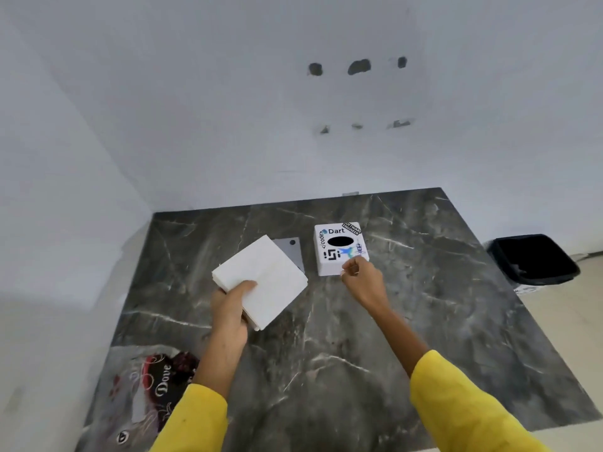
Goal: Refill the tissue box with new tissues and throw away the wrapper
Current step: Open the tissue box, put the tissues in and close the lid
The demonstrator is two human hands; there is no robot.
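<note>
My left hand [230, 308] grips a thick stack of white tissues [264, 277] by its near corner, held above the dark marble table [408, 321]. A white cube tissue box [339, 247] with stickers and a black oval opening on top stands at the table's middle back. My right hand [360, 277] is at the box's near right corner, fingers curled and pinched; whether it touches the box is unclear. An opened, crumpled plastic wrapper [146, 389] with dark red print lies at the table's near left corner.
A flat grey panel [290, 251] lies on the table between the tissue stack and the box, partly hidden by the stack. A black bin [535, 259] stands on the floor past the table's right edge. White walls close the back and left.
</note>
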